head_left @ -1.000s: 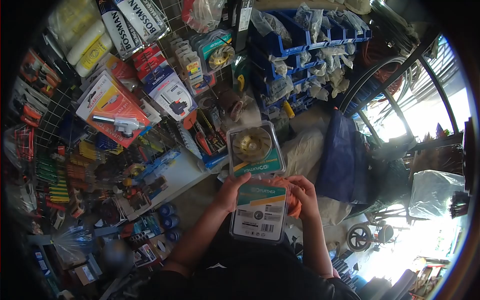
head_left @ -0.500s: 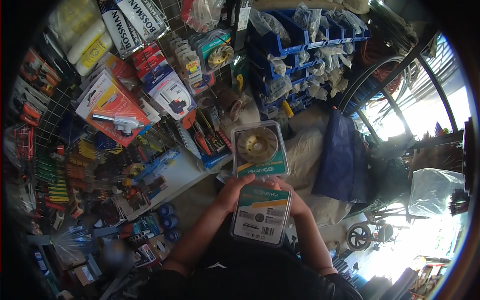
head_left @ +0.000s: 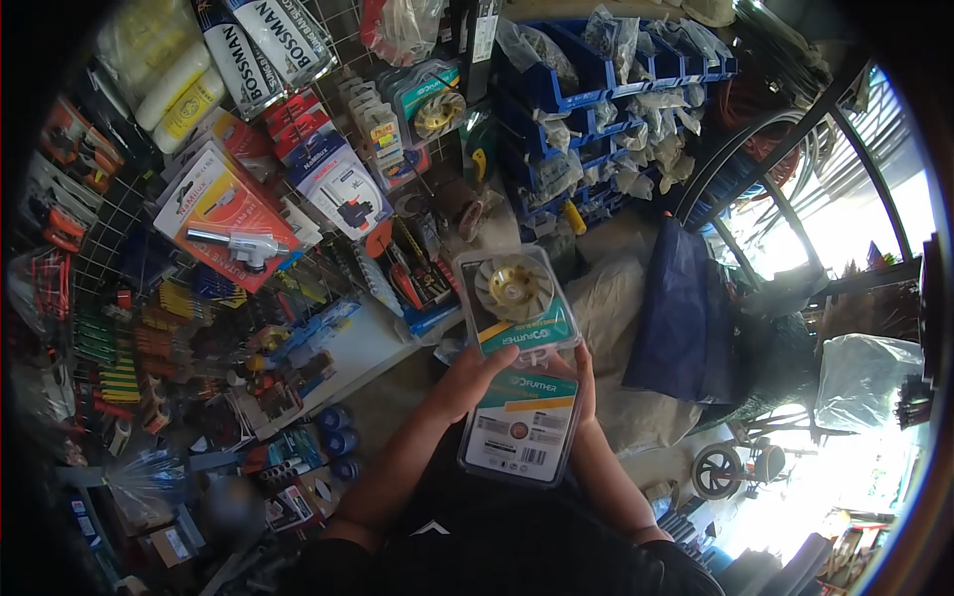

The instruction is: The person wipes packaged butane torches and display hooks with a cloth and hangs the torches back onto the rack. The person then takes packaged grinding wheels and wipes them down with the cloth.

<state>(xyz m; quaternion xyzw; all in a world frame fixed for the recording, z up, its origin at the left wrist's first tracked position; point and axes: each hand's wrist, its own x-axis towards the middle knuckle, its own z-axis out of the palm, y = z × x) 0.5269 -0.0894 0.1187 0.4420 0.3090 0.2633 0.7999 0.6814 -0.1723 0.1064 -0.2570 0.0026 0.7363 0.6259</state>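
Note:
Two clear plastic blister packs are in front of my body, one above the other. The upper pack (head_left: 545, 326) shows a gold grinding cup wheel (head_left: 511, 286), its green FURTHER label upside down to me. The lower pack (head_left: 517, 437) turns its printed back up, with a barcode and a small round hole. My left hand (head_left: 471, 381) is closed on the upper pack, thumb over its near edge. My right hand (head_left: 585, 389) is closed along the right edge of the lower pack; its other fingers are mostly hidden behind. The packs meet or overlap between my hands.
Left, a wire rack holds a butane torch pack (head_left: 235, 243), screwdrivers and other tools. Blue parts bins (head_left: 556, 94) are stacked ahead. A dark blue bag (head_left: 671, 308) hangs at right, near a wheel (head_left: 715, 471) on the floor. Blue cans (head_left: 338, 440) stand lower left.
The upper pack has tilted and shifted slightly, bringing its gold wheel into clearer light. My right hand has moved up a little along the lower pack's edge. The lower pack has tilted slightly.

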